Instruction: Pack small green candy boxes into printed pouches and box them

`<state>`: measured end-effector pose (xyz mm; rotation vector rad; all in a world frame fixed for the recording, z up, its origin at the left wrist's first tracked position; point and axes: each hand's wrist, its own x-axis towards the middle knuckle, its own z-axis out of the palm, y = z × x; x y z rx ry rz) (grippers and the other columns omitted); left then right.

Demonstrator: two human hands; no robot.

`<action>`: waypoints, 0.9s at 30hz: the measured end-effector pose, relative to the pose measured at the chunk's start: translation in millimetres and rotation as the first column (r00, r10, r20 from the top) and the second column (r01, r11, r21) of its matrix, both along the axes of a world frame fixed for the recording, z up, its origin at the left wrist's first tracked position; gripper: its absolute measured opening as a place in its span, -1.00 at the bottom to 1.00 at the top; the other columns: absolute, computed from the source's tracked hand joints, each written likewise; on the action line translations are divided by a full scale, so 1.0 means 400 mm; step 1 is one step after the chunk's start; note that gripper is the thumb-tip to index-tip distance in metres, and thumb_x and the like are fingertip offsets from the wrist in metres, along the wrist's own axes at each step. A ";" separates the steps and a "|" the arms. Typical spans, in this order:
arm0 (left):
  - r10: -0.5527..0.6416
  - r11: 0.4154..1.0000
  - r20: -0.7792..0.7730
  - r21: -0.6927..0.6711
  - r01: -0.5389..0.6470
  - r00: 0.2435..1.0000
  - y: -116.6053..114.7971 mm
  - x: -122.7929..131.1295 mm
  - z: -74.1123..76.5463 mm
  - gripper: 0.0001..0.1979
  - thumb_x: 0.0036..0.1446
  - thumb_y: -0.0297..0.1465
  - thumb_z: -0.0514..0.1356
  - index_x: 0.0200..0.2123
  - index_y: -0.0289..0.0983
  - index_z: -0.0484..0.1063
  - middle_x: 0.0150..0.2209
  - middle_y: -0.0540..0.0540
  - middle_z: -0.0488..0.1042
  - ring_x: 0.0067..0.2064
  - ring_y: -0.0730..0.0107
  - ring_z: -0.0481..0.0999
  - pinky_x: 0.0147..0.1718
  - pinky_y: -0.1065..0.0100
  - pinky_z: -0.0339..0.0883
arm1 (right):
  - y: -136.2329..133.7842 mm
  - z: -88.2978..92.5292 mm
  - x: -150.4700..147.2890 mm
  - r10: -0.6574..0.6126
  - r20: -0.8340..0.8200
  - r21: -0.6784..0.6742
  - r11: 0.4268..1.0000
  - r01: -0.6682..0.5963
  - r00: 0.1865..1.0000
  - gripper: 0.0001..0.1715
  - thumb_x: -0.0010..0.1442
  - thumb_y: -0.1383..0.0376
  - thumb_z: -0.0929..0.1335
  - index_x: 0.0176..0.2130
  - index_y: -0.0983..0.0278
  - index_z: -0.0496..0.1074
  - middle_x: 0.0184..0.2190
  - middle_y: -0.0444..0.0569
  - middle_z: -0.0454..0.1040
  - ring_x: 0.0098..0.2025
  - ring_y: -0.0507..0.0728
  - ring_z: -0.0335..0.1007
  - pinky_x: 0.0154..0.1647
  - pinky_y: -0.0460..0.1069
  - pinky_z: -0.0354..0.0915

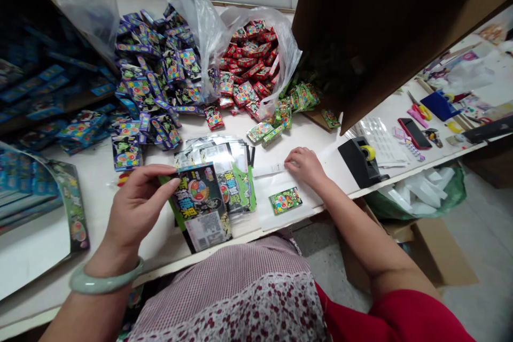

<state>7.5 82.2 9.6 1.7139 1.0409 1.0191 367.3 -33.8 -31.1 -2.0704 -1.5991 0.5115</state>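
Observation:
My left hand point(138, 206), with a pale green bangle at the wrist, pinches the top left corner of a flat black printed package point(205, 200) between thumb and fingers. Bright lettering and a round colour wheel mark its front. Underneath it, more flat printed packages point(240, 187) and clear sleeves lie in an overlapping stack. My right hand point(306, 166) rests on the table with its fingers curled onto the end of a white strip with small print point(269, 169). Just below that hand, a small green printed box point(285, 201) lies flat on a whitish sheet.
Purple boxes point(148, 80) and red boxes point(250, 64) spill from clear plastic bags at the back. Loose green boxes point(298, 97) lie beside a large carton point(385, 26). A tape dispenser point(358, 160) and a phone point(414, 132) are right; an open display box point(74, 208) is left.

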 end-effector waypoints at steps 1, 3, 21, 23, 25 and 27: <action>-0.004 1.000 0.005 0.004 0.004 1.000 -0.002 0.002 0.002 -0.83 0.04 -0.37 0.33 -0.25 -0.10 0.48 -0.24 0.08 0.49 -0.21 0.37 0.44 -0.24 0.35 0.36 | 0.000 0.000 -0.006 -0.012 -0.008 0.001 1.000 0.012 1.000 -0.93 0.09 0.33 0.38 -0.41 0.23 0.50 -0.23 0.03 0.49 -0.10 0.22 0.35 0.01 0.12 0.16; -0.019 1.000 0.017 0.009 0.018 1.000 -0.005 0.005 0.007 -0.83 0.05 -0.36 0.32 -0.25 -0.12 0.47 -0.24 0.05 0.48 -0.21 0.36 0.44 -0.24 0.35 0.37 | -0.002 -0.004 -0.015 -0.042 -0.042 0.002 0.999 0.042 0.998 -0.92 0.10 0.33 0.36 -0.41 0.22 0.49 -0.28 0.01 0.50 -0.18 0.18 0.39 -0.06 0.09 0.21; -0.070 0.997 0.079 0.034 0.068 0.994 -0.029 0.026 0.027 -0.92 0.11 -0.40 0.23 -0.31 -0.23 0.37 -0.34 0.00 0.38 -0.27 0.39 0.40 -0.27 0.38 0.29 | 0.165 0.277 -0.321 0.436 -0.541 0.240 0.900 -0.365 0.719 -0.76 0.12 0.11 0.41 -0.44 0.22 0.47 -0.33 -0.05 0.52 -0.27 0.10 0.40 -0.19 0.06 0.31; -0.091 0.996 0.082 0.025 0.089 0.992 -0.032 0.021 0.029 -0.93 0.12 -0.41 0.21 -0.30 -0.23 0.37 -0.34 -0.01 0.39 -0.26 0.37 0.40 -0.25 0.36 0.29 | 0.201 0.272 -0.374 0.452 -0.525 0.221 0.891 -0.397 0.721 -0.74 0.09 0.10 0.42 -0.46 0.22 0.47 -0.35 -0.05 0.53 -0.29 0.09 0.39 -0.22 0.05 0.30; -0.108 0.994 0.088 0.023 0.107 0.990 -0.033 0.016 0.027 -0.94 0.13 -0.42 0.19 -0.29 -0.23 0.37 -0.33 -0.01 0.39 -0.25 0.36 0.41 -0.24 0.34 0.29 | 0.227 0.255 -0.400 0.418 -0.565 0.166 0.902 -0.398 0.711 -0.71 0.05 0.07 0.43 -0.46 0.24 0.45 -0.42 -0.07 0.51 -0.37 0.07 0.35 -0.31 0.02 0.29; -0.123 0.992 0.104 0.019 0.121 0.987 -0.033 0.013 0.025 -0.96 0.15 -0.43 0.16 -0.28 -0.23 0.37 -0.32 -0.01 0.39 -0.25 0.37 0.40 -0.24 0.34 0.28 | 0.242 0.239 -0.406 0.359 -0.623 0.091 0.916 -0.391 0.695 -0.68 0.02 0.06 0.44 -0.45 0.26 0.44 -0.48 -0.10 0.47 -0.45 0.03 0.31 -0.39 -0.01 0.25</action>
